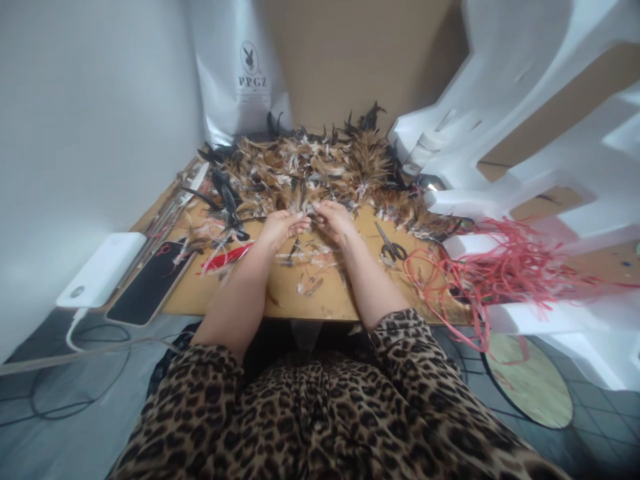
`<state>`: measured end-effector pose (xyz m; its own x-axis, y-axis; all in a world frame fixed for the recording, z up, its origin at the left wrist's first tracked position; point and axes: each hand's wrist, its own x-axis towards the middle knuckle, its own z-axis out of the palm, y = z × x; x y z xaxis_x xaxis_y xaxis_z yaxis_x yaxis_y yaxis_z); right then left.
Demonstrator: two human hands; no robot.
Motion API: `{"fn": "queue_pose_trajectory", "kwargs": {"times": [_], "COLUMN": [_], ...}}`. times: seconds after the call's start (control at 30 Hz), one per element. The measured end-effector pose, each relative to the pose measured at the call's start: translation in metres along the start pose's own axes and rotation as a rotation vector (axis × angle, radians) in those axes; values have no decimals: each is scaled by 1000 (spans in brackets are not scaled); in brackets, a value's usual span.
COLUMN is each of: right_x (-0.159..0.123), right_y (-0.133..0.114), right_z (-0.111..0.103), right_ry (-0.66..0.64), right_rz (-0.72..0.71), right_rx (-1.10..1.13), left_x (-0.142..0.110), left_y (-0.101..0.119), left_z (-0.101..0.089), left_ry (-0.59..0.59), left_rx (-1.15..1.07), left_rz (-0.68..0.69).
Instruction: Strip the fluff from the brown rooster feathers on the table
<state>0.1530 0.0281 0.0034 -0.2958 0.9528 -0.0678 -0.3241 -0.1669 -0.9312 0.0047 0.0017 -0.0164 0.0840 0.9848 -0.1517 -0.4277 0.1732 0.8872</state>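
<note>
My left hand (284, 229) and my right hand (333, 221) meet over the middle of the table, fingertips pinched close together. Between them a small bunch of brown feathers (300, 198) stands up, its lower ends at my fingers. Just behind spreads a large pile of brown and black feathers (320, 163), so the edge of the held bunch is hard to make out. Loose feather scraps (310, 285) lie on the table below my hands. To the right rests a pair of dark-handled scissors (393, 248), apart from my right hand.
A red strip (227, 258) and a phone (149, 283) lie left, beside a white power bank (103, 270) with a cable. Tangled pink ribbons (520, 260) hang over the right edge among white foam pieces (525, 319). A silver bag (245, 73) stands behind.
</note>
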Motion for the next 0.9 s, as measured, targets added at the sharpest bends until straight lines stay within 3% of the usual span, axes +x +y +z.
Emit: {"fn": "queue_pose_trajectory", "kwargs": {"times": [0.2, 0.43, 0.7, 0.9], "right_x": [3, 5, 2, 5], "right_y": [8, 11, 9, 14], "right_z": [0, 1, 3, 0], "right_ry": [49, 59, 42, 37], "right_rz": [-146, -237, -116, -109], "right_rx": [-248, -308, -275, -184], "left_x": [-2, -1, -2, -4], "left_y": [0, -2, -1, 1], "left_z": [2, 2, 5, 10], "left_ry": [-54, -51, 8, 30], "left_rx": [40, 38, 148, 167], "left_rz": [-33, -35, 20, 25]}}
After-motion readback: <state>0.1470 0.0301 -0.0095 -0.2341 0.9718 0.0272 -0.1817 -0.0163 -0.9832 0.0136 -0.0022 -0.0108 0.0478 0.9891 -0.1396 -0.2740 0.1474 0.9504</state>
